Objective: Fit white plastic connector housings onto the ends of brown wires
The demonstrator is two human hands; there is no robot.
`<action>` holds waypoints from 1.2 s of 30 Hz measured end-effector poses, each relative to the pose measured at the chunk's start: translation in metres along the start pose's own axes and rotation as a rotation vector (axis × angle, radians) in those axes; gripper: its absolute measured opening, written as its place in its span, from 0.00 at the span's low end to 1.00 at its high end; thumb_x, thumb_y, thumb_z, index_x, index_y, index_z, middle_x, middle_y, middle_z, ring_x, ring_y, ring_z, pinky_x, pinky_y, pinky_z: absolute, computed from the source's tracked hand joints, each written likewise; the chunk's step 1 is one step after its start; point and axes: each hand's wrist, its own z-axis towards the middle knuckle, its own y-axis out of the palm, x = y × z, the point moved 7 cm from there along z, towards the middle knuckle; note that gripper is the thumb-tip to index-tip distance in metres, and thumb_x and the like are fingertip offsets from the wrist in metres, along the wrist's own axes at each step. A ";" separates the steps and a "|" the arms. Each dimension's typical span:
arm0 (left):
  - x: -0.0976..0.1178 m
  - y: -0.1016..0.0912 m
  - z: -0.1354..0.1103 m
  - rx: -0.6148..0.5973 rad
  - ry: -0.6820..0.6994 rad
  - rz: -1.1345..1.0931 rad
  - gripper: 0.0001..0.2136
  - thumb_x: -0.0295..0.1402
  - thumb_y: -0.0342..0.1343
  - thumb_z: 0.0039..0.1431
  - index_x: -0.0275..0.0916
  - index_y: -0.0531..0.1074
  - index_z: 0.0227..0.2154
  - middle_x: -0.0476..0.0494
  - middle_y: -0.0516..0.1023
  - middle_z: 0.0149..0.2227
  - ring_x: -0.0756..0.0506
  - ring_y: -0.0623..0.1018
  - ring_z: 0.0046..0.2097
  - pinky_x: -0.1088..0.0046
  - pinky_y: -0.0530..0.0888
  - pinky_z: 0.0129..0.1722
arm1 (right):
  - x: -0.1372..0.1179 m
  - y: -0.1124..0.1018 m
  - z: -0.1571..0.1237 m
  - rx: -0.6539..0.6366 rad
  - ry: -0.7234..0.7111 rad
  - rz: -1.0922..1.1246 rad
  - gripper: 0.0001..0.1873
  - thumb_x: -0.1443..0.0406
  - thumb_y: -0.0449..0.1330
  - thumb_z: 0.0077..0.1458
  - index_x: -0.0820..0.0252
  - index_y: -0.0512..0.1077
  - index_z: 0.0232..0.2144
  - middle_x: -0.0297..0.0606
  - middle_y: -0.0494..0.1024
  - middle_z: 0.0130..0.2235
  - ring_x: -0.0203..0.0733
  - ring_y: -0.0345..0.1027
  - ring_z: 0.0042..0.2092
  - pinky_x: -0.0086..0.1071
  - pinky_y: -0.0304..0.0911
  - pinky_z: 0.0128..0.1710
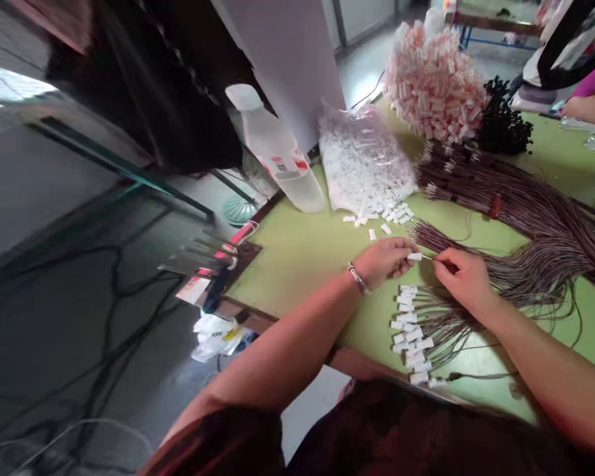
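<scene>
My left hand [384, 260] pinches a small white plastic tag [415, 256] over the green table [297, 254]. My right hand [462, 277] is closed on the thin end of a brown cord [429, 258], which points at the tag. Just below my hands lies a fan of brown cords with white tags on their ends [412, 334]. A few loose white tags [384, 217] lie above my left hand, spilled from a clear bag of them [361, 158].
A large bundle of brown cords [525, 205] stretches across the table's right side. A pink-and-white heap of tagged pieces [434, 82] and a black clump [503, 125] sit at the back. A plastic bottle [277, 149] lies at the table's left edge. Another person's arm [588, 109] rests far right.
</scene>
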 end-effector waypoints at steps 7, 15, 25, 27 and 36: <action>0.002 -0.004 0.002 -0.044 0.145 0.085 0.04 0.28 0.57 0.54 0.31 0.74 0.31 0.51 0.71 0.17 0.57 0.67 0.16 0.83 0.62 0.16 | -0.006 -0.002 -0.001 0.007 -0.078 -0.038 0.06 0.66 0.56 0.52 0.58 0.73 0.27 0.33 0.75 0.26 0.36 0.67 0.29 0.28 0.58 0.31; 0.003 0.000 0.002 -0.068 0.207 0.293 0.08 0.33 0.58 0.52 0.32 0.74 0.26 0.52 0.70 0.16 0.57 0.67 0.14 0.83 0.63 0.13 | -0.008 0.000 0.000 -0.068 -0.148 -0.008 0.06 0.65 0.55 0.54 0.58 0.71 0.28 0.33 0.74 0.26 0.36 0.66 0.30 0.28 0.57 0.31; 0.001 0.004 0.000 -0.092 0.215 0.431 0.07 0.31 0.56 0.53 0.32 0.75 0.29 0.54 0.69 0.15 0.57 0.65 0.14 0.84 0.62 0.11 | -0.006 0.011 -0.003 -0.184 -0.122 -0.080 0.06 0.65 0.54 0.54 0.58 0.70 0.28 0.34 0.75 0.27 0.36 0.64 0.28 0.28 0.53 0.28; 0.000 0.004 0.000 -0.082 0.228 0.457 0.07 0.31 0.56 0.53 0.32 0.75 0.31 0.54 0.68 0.14 0.58 0.65 0.13 0.85 0.63 0.12 | -0.005 0.013 -0.002 -0.200 -0.101 -0.046 0.06 0.65 0.54 0.54 0.58 0.70 0.27 0.34 0.74 0.26 0.35 0.64 0.27 0.27 0.52 0.28; 0.002 0.007 -0.001 -0.064 0.220 0.483 0.06 0.29 0.54 0.54 0.32 0.74 0.30 0.55 0.68 0.14 0.57 0.66 0.14 0.84 0.65 0.13 | 0.000 0.014 -0.002 -0.218 -0.036 0.052 0.08 0.64 0.56 0.53 0.59 0.69 0.24 0.31 0.71 0.22 0.33 0.60 0.24 0.26 0.53 0.27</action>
